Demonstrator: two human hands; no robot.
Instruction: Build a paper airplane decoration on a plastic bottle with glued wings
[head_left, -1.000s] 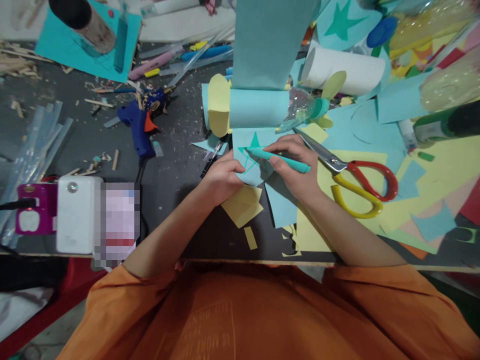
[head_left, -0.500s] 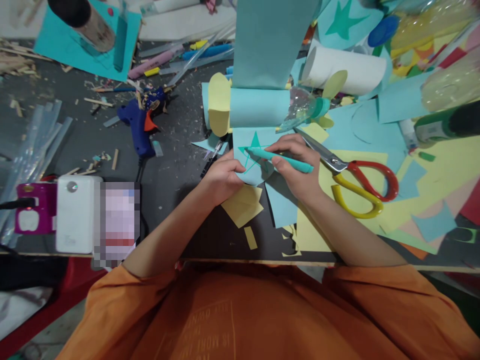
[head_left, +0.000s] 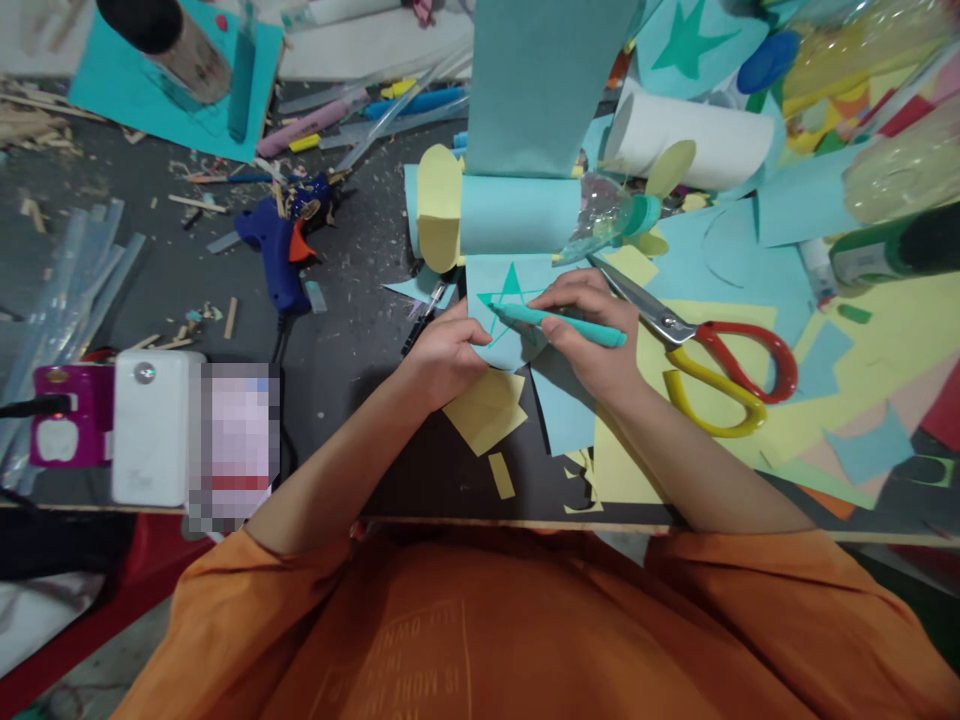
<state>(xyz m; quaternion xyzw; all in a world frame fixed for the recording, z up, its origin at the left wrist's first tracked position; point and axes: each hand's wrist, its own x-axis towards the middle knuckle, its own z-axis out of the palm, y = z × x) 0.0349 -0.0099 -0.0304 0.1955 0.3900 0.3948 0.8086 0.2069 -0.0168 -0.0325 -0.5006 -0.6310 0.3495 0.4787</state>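
Note:
My right hand (head_left: 596, 340) grips a turquoise felt-tip marker (head_left: 581, 326), its tip on a green star (head_left: 512, 284). The star's top and left points are filled in; its lower part shows as outline. It sits on a rounded light-blue paper flap (head_left: 514, 358). My left hand (head_left: 448, 352) pinches the flap's left edge, thumb on top and fingers underneath. Beyond the flap lies a blue-paper-wrapped plastic bottle (head_left: 517, 215) with yellow paper pieces (head_left: 439, 208) at its end. A long blue paper strip (head_left: 536, 85) extends from its far side.
Large scissors (head_left: 675, 328) with red and yellow handles lie beside my right wrist. A blue glue gun (head_left: 274, 250) and a white power bank (head_left: 150, 428) are on the left. Paper scraps (head_left: 874, 445) cover the right side, near a white roll (head_left: 690, 140).
The marker tip has shifted slightly down and to the right, and more green fills the star's left point. My left hand has stayed on the flap.

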